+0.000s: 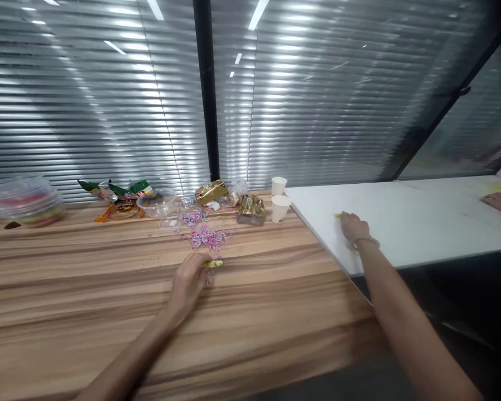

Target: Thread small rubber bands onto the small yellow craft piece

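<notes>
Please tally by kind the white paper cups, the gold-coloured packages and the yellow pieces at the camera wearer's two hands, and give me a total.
White paper cups: 2
Gold-coloured packages: 2
Yellow pieces: 2
Total: 6

- Bright strips glared as reflections across the window blinds point(317, 111).
- Soft, even light fell on the wooden worktop point(108, 289); its near right corner lay shadowed.
- Blur softened the right grip point(354, 227).
- Plastic tubs point(29, 201) smeared at the left edge.
</notes>
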The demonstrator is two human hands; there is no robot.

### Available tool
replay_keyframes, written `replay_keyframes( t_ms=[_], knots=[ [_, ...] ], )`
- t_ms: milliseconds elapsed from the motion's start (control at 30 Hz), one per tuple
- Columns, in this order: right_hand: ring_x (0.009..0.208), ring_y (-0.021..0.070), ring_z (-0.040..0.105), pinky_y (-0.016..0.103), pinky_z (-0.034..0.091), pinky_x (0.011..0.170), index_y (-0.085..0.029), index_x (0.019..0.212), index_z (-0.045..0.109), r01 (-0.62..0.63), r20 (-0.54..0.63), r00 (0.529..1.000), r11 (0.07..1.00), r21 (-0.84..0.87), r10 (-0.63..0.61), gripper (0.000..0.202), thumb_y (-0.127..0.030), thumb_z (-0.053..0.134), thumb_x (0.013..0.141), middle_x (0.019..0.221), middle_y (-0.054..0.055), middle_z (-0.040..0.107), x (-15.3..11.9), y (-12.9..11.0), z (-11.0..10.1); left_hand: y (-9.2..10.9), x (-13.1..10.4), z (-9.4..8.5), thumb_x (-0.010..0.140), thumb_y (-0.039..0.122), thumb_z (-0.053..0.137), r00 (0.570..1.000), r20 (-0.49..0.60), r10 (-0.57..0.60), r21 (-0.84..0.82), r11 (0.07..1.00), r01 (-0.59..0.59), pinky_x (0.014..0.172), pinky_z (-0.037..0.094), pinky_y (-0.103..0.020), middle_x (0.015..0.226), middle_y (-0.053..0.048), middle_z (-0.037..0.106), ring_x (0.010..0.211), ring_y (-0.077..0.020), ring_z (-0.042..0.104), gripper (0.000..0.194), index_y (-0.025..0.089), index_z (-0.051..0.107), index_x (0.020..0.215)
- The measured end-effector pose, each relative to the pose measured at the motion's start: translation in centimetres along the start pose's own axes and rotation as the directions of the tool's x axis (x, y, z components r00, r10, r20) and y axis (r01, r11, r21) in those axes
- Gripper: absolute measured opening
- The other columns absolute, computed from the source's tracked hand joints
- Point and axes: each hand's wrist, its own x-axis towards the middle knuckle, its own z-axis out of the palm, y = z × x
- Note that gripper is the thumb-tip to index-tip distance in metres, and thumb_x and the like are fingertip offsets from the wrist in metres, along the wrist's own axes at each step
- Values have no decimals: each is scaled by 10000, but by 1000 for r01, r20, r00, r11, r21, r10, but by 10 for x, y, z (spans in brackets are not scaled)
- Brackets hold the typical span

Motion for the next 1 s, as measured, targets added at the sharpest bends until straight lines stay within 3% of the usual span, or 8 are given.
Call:
replay_keyframes(
  t_ms=[200,367,500,600,700,767,900,1000],
  knots=[
    [944,258,491,325,372,713,-69,884,600,120,-33,992,986,-118,-125,291,-80,311,852,942,190,545,-13,6,-12,-1,4,4,753,292,570,969,-57,-241,-222,949,223,717,475,-294,839,-36,627,780,-174,592,154,178,586,855],
    [837,234,530,273,358,596,-77,833,609,183,-36,982,979,-93,-187,270,-69,339,835,881,174,563,-32,-8,-40,2,9,7,634,346,675,868,78,-490,-609,666,431,703,500,-309,814,-60,655,779,-207,632,322,139,559,852],
    [785,190,543,236,349,552,-124,836,605,284,-159,954,939,193,-255,189,-195,430,840,888,109,585,-66,-61,-81,6,13,3,586,361,713,833,179,-523,-741,486,464,691,501,-304,806,-79,666,771,-216,642,382,123,555,840],
    [698,149,542,223,375,561,-138,846,614,425,-203,904,746,512,-376,177,-230,465,821,834,68,605,-102,-118,-116,7,12,0,585,352,723,820,241,-518,-785,393,479,662,503,-286,842,-87,667,773,-213,643,395,123,552,856],
    [664,139,548,226,406,578,-124,855,623,476,-218,810,392,788,-545,213,-277,481,816,804,57,620,-134,-176,-144,3,9,0,579,359,732,799,289,-527,-792,336,509,577,501,-261,865,-93,664,753,-213,642,409,124,554,862],
    [650,144,553,232,413,574,-109,815,634,371,-179,794,230,900,-581,243,-325,526,786,767,59,627,-149,-211,-156,-1,8,0,568,364,740,786,323,-527,-790,308,531,535,489,-246,840,-93,664,727,-206,637,420,120,571,864],
    [618,130,551,225,424,546,-94,809,631,3,-68,769,-103,995,-635,308,-386,601,716,764,65,628,-164,-265,-162,-9,8,-9,549,366,751,768,364,-526,-772,291,565,583,475,-243,838,-95,670,695,-174,624,441,117,624,890],
    [661,135,570,230,446,569,-108,826,629,-156,-52,771,-267,951,-634,339,-400,660,656,809,68,631,-169,-285,-153,-17,2,-31,571,407,723,771,359,-527,-682,416,602,647,463,-255,874,-104,677,757,-191,620,434,118,651,887]
  ],
)
